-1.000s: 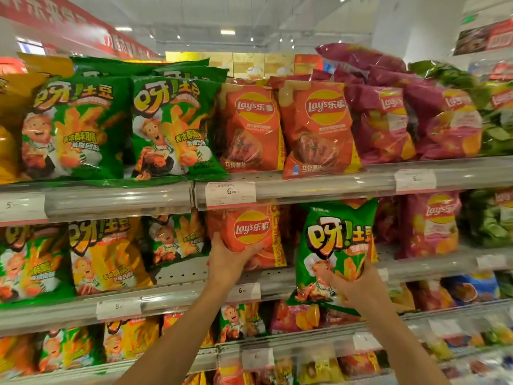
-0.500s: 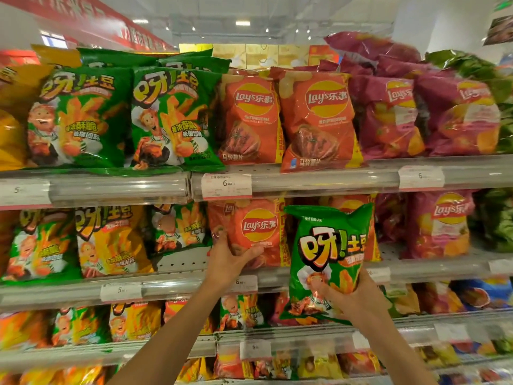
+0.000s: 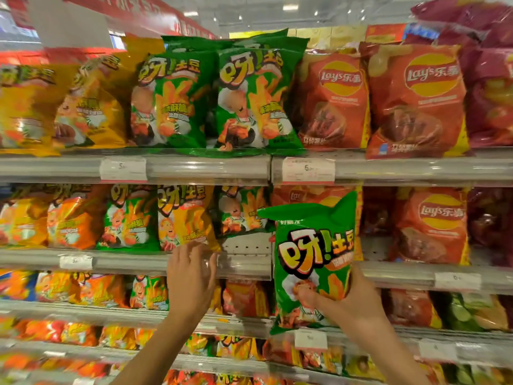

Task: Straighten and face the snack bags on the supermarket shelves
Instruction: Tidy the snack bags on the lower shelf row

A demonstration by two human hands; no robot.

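My right hand (image 3: 352,304) grips a green potato-stick bag (image 3: 313,257) by its lower edge and holds it upright in front of the second shelf, covering an orange Lay's bag (image 3: 311,195) behind it. My left hand (image 3: 191,276) is raised with relaxed fingers at the second shelf's front rail (image 3: 244,263), its fingertips at the bottom of a yellow potato-stick bag (image 3: 183,215). Just right of that bag the shelf shows a bare gap, with a smaller green bag (image 3: 241,209) set back behind it.
The top shelf (image 3: 211,168) carries yellow, green, orange Lay's and purple bags standing face out. Price tags (image 3: 308,169) are clipped to the rails. Lower shelves (image 3: 83,309) hold more snack bags. Another orange Lay's bag (image 3: 433,226) stands to the right on the second shelf.
My left hand has let go of the orange Lay's bag and moved left to the yellow bag. The view has swung left. My right hand still holds the green bag.
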